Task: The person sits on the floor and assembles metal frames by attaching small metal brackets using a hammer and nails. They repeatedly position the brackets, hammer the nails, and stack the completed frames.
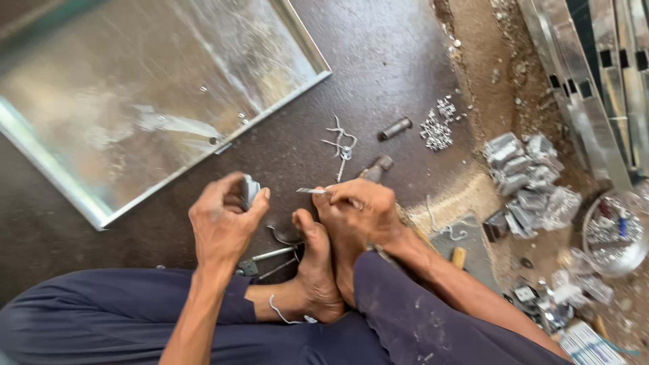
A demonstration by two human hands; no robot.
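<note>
- left hand (pixel 222 217) is curled around a small grey metal piece (pixel 249 190), above the floor (pixel 378 74).
- right hand (pixel 359 209) pinches a thin metal strip (pixel 312 191) just right of it.
- bare feet (pixel 324 270) lie beneath the hands.
- a metal sheet tray (pixel 135 101) lies far left.

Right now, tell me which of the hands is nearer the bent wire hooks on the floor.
Right. The right hand sits just below the bent wire hooks; the left hand is farther off, lower left.

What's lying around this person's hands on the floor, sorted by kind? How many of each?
Big metal sheet tray: 1
Dark metal cylinders: 2
Bent wire hook cluster: 1
Heap of small shiny fasteners: 1
Round bowl of small parts: 1
Total: 6
</note>
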